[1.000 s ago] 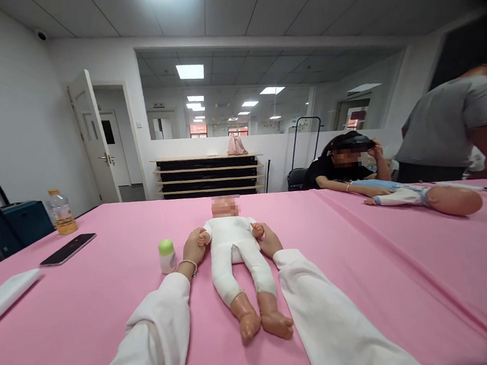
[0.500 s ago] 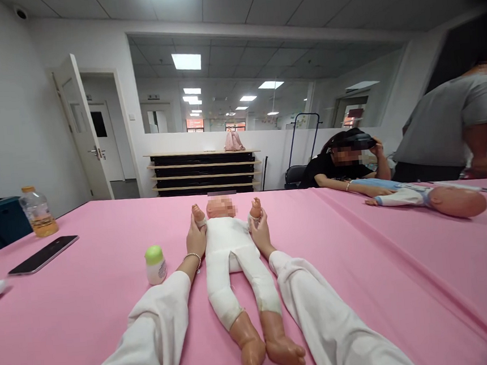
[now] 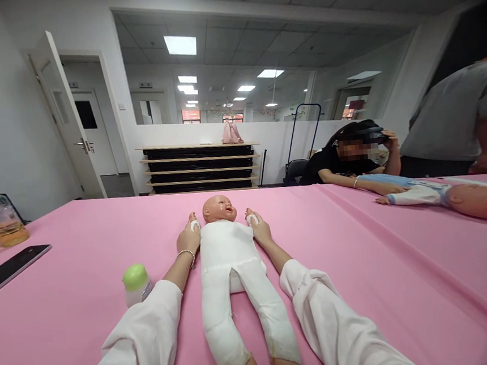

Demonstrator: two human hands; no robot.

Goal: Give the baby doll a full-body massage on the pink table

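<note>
Right of the white-suited doll, past our right hand and right sleeve, we have a broad passage over pink cloth, crossed by a fold. To the doll's far right, a second doll and a co-worker's arm block us. Left of the white-suited doll, our left hand closes the near side; farther left stand the green-capped bottle, then the phone and drink bottle. Beyond its head, we could pass.
</note>
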